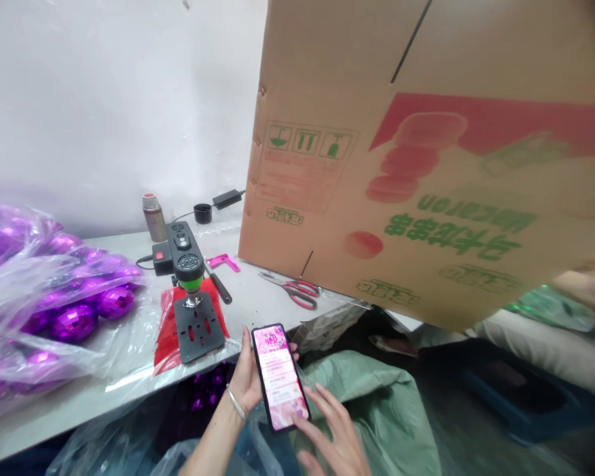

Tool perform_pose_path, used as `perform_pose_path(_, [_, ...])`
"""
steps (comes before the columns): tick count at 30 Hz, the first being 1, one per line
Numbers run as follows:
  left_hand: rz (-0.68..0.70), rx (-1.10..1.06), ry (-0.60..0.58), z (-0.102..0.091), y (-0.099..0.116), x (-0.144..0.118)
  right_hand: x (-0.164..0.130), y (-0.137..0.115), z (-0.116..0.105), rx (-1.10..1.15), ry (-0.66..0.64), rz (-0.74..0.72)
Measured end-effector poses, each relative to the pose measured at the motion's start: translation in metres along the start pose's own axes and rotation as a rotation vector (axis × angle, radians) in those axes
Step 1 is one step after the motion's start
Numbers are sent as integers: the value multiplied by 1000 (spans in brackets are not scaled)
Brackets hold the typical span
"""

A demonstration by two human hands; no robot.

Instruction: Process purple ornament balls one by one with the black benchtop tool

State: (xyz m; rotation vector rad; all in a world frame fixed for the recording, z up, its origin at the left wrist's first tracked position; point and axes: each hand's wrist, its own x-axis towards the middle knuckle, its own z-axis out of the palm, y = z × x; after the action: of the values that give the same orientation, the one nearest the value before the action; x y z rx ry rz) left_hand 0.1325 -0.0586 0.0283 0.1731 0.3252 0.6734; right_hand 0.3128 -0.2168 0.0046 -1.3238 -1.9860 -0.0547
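Note:
My left hand (248, 380) holds a smartphone (279, 378) upright by its left edge, a thin bracelet on the wrist. The screen is lit with a pink page. My right hand (330, 433) hovers at the phone's lower right with fingers spread, one fingertip touching the screen's bottom edge. Both hands are low in the view, in front of the table's edge (129, 390) and above a green woven sack (377, 403).
A large cardboard box (426, 165) is held up at the right by another person's hand (588, 284). On the table: bags of purple shiny balls (74, 317), a small black press machine (191, 291) on red sheets, red-handled scissors (297, 291), a metal flask (153, 215).

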Motion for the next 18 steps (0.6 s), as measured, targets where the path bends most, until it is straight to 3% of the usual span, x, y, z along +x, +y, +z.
perform_pose_path(5, [-19, 39, -21, 1, -7, -5, 19, 5, 10, -1, -25, -28])
perform_pose_path(12, [-27, 56, -69, 4, -26, -6, 76, 27, 18, -158, 124, 160])
perform_pose_path(15, [-6, 42, -18, 4, -22, -6, 68, 17, 15, -140, 168, 145])
perform_pose_path(18, [7, 41, 28, 5, -11, -8, 40, -1, 11, -123, 139, 136])
